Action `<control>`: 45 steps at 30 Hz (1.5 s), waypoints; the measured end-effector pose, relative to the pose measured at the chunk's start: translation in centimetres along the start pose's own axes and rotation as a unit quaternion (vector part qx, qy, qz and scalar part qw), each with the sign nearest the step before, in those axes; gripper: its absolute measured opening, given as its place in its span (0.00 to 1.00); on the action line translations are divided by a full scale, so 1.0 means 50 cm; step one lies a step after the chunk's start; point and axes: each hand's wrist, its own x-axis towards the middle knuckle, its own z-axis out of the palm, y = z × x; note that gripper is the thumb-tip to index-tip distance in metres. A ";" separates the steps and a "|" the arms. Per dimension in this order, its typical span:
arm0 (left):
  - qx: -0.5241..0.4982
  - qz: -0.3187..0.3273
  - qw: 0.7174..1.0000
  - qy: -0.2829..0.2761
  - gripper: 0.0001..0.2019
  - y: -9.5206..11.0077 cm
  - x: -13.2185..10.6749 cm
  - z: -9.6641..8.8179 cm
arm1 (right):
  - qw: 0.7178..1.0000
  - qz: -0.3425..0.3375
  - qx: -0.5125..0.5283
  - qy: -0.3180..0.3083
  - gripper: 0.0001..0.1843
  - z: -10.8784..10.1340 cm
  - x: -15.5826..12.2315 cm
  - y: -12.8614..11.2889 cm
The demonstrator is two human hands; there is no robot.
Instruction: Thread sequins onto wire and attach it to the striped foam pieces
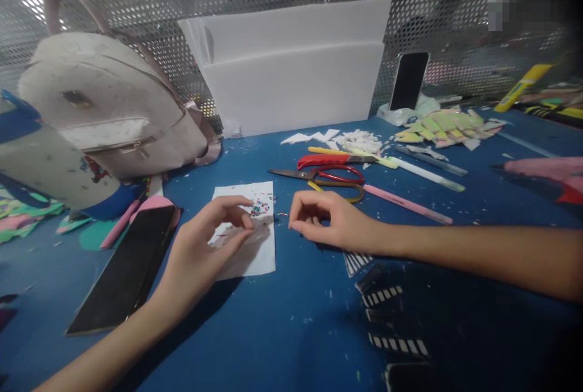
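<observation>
My left hand (pixel 212 231) hovers over a small white sheet of paper (pixel 262 252), its fingers loosely curved and a gap showing between index finger and thumb. Tiny red, blue and white bits (pixel 260 208) lie scattered on that sheet. To the right of the paper, my right hand (pixel 321 219) has its thumb and index finger pinched together. Whatever sits in the pinch, if anything, is too small to make out. A tiny reddish sliver (pixel 283 214) lies just left of these fingertips. Behind the right hand rest scissors (pixel 334 178) with red and brownish handles.
A red-handled cutter (pixel 323 160), a pink pen (pixel 405 204) and paper scraps (pixel 450 128) lie toward the back right. A dark phone (pixel 125 267) flanks my left arm. Striped strips (pixel 385 296) lie below my right arm. Backpack (pixel 113 101) and white board (pixel 296 82) stand behind.
</observation>
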 end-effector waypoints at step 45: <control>-0.188 -0.125 0.974 -0.015 0.19 0.049 -0.043 0.039 | 0.964 -0.211 -0.163 -0.010 0.06 0.016 -0.022 -0.001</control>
